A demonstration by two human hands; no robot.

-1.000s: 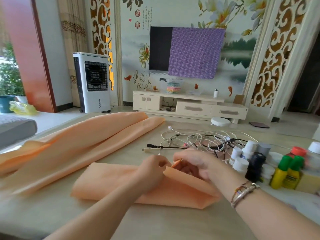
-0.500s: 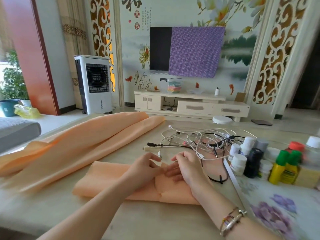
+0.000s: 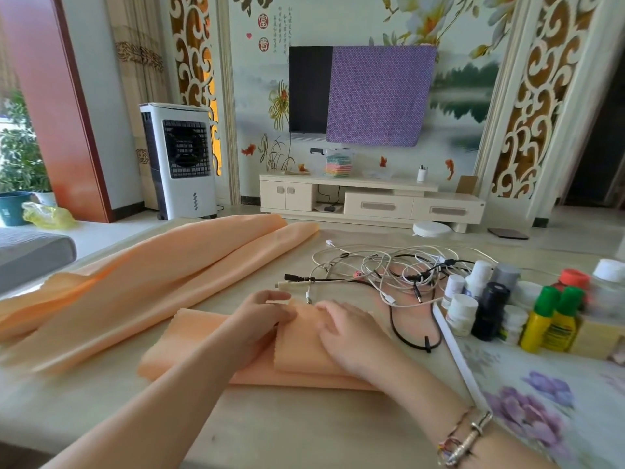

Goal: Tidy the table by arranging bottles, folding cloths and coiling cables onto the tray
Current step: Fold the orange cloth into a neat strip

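A small peach cloth [image 3: 189, 346] lies partly folded on the table in front of me. My left hand [image 3: 257, 319] rests on its middle with the fingertips at the folded flap's edge. My right hand [image 3: 351, 330] lies flat on the folded flap, fingers spread. A larger peach cloth [image 3: 142, 282] sprawls across the left of the table. A tangle of white and black cables [image 3: 385, 272] lies behind my hands. Several bottles [image 3: 490, 306] stand at the right on a floral tray [image 3: 527, 411].
The tray's white rim [image 3: 456, 353] runs diagonally just right of my right wrist. A black cable loop [image 3: 416, 340] lies between the cloth and the tray. Yellow bottles with green caps [image 3: 551, 319] stand at the tray's far side. Bare table [image 3: 304, 431] lies toward me.
My hands brought the cloth's right end over to the left and laid it down; both now lie flat on the fold instead of pinching its edge.
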